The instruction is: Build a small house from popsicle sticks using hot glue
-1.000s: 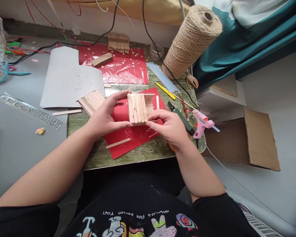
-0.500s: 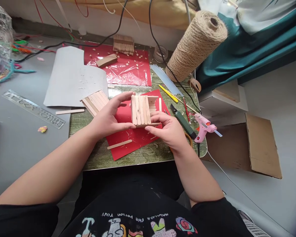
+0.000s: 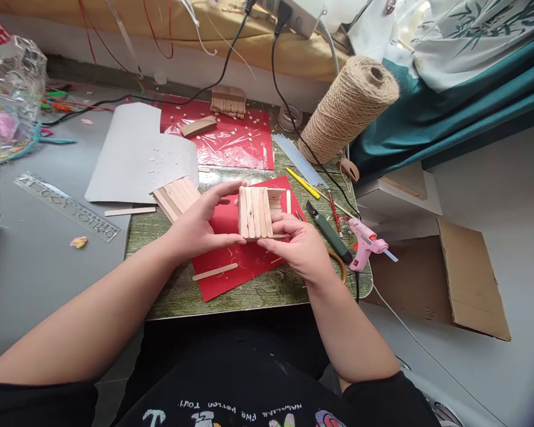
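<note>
A small box built of popsicle sticks is held over a red paper sheet. My left hand grips its left side, thumb underneath and fingers over the top edge. My right hand holds its lower right side with the fingers curled under it. A flat panel of glued sticks lies just left of my left hand. One loose stick rests on the red paper below the box.
A pink glue gun, a green-handled knife, a yellow pencil and clear glue sticks lie to the right. A large twine spool stands behind them. Grey card, red plastic sheet, ruler and cardboard surround the green board.
My right hand has slid a little leftward under the box's lower edge. The box stays in both hands, and the camera has tilted up slightly.
</note>
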`<action>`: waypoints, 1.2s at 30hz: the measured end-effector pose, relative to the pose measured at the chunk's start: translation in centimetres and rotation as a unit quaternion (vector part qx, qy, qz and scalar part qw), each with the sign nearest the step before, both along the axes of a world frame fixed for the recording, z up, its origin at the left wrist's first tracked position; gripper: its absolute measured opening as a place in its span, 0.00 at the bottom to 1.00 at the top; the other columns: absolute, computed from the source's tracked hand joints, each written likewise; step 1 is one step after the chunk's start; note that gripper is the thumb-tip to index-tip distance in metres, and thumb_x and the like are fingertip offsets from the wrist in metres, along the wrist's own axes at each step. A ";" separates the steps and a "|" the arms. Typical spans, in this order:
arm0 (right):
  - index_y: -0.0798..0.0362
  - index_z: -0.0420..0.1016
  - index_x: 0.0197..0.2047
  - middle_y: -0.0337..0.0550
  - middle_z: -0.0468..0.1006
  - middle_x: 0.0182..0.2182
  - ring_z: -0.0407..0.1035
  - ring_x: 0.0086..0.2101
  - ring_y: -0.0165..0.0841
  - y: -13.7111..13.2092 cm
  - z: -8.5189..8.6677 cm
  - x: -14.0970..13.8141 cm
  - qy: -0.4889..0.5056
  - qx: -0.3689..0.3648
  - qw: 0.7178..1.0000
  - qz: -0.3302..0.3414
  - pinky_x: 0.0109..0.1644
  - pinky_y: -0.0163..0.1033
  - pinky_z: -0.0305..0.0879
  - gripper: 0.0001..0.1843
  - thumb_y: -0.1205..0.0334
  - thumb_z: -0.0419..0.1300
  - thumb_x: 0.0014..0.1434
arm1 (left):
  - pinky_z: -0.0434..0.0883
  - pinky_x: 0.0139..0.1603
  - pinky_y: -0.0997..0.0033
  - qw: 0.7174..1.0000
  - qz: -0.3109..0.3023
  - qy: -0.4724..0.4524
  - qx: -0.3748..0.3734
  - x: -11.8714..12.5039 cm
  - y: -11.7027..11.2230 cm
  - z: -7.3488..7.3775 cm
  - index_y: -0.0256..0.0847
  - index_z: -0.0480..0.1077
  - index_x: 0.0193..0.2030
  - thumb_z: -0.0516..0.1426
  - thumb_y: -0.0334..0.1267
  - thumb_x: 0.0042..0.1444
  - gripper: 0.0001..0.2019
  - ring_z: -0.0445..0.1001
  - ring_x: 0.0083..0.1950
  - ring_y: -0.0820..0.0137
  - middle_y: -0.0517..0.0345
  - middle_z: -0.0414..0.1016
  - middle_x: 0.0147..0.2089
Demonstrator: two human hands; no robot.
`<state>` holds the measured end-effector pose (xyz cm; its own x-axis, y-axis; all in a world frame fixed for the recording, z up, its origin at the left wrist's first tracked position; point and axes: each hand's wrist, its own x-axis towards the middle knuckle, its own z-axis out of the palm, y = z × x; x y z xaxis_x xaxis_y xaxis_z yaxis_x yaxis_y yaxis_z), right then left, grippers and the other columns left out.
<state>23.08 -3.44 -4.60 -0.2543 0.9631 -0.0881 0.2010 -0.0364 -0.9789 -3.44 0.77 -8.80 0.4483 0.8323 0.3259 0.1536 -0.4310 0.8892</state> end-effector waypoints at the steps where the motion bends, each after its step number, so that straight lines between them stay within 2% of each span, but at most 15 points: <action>1: 0.44 0.91 0.41 0.46 0.85 0.51 0.79 0.53 0.43 0.0 0.0 0.1 0.002 -0.004 1.000 0.004 0.66 0.53 0.72 0.12 0.50 0.80 0.56 | 0.68 0.75 0.35 1.000 0.000 0.001 0.000 0.0 0.0 0.0 0.63 0.58 0.80 0.77 0.49 0.52 0.52 0.64 0.79 0.41 0.48 0.63 0.80; 8: 0.43 0.92 0.43 0.46 0.85 0.52 0.79 0.54 0.43 0.2 -0.3 0.4 0.024 -0.015 1.000 0.010 0.67 0.54 0.71 0.12 0.50 0.80 0.56 | 0.67 0.76 0.36 1.000 -0.005 -0.001 -0.002 -0.1 -0.1 0.0 0.63 0.57 0.80 0.77 0.46 0.52 0.52 0.65 0.79 0.43 0.48 0.62 0.81; 23: 0.41 0.92 0.45 0.45 0.84 0.54 0.77 0.57 0.45 0.3 -0.9 0.6 0.032 -0.015 0.999 0.019 0.70 0.57 0.68 0.14 0.51 0.80 0.56 | 0.67 0.77 0.37 1.000 0.004 0.013 -0.005 -0.2 -0.1 0.0 0.60 0.57 0.81 0.76 0.49 0.54 0.52 0.64 0.80 0.43 0.46 0.62 0.81; 30: 0.46 0.90 0.39 0.45 0.84 0.52 0.78 0.54 0.43 0.2 -0.9 0.5 0.079 -0.040 0.996 0.004 0.65 0.53 0.72 0.11 0.52 0.81 0.55 | 0.67 0.77 0.38 1.000 0.003 0.023 0.003 -0.2 -0.2 0.1 0.59 0.56 0.81 0.75 0.49 0.55 0.51 0.64 0.80 0.44 0.46 0.62 0.81; 33: 0.47 0.90 0.38 0.46 0.82 0.54 0.77 0.56 0.44 0.2 -0.8 0.6 0.076 -0.060 0.995 0.008 0.64 0.52 0.72 0.11 0.52 0.81 0.55 | 0.65 0.79 0.38 0.999 -0.003 0.036 0.016 -0.3 -0.2 0.6 0.59 0.57 0.80 0.73 0.49 0.58 0.47 0.63 0.81 0.45 0.46 0.62 0.81; 36: 0.47 0.89 0.39 0.47 0.82 0.56 0.77 0.57 0.44 0.3 -0.7 0.7 0.071 -0.065 0.995 0.013 0.66 0.52 0.71 0.12 0.53 0.81 0.55 | 0.62 0.81 0.38 0.997 -0.006 0.060 0.039 -0.3 -0.2 1.2 0.58 0.65 0.76 0.72 0.49 0.60 0.39 0.60 0.82 0.47 0.47 0.61 0.81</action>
